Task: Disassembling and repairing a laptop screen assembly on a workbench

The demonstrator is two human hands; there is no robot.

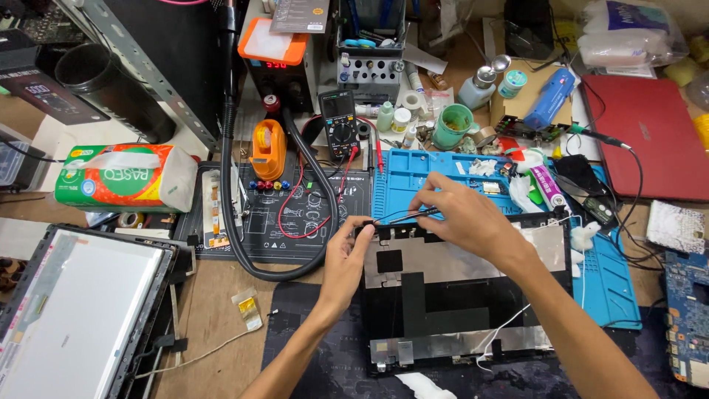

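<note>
A black laptop lid shell (pixel 458 295) lies open-side up on a dark mat, with silver foil strips across its inside. My left hand (pixel 346 260) pinches the shell's upper left corner near the hinge. My right hand (pixel 461 214) hovers over the shell's top edge and grips a thin black tool (pixel 402 217) whose tip points left toward my left fingers. A thin black wire runs along that edge.
A blue silicone work mat (pixel 413 174) with small parts lies behind the shell. A multimeter (pixel 340 124), orange tape dispenser (pixel 267 148), tissue pack (pixel 122 177), red laptop (pixel 650 137) and a loose screen panel (pixel 74 310) crowd the bench. A circuit board (pixel 687 310) sits far right.
</note>
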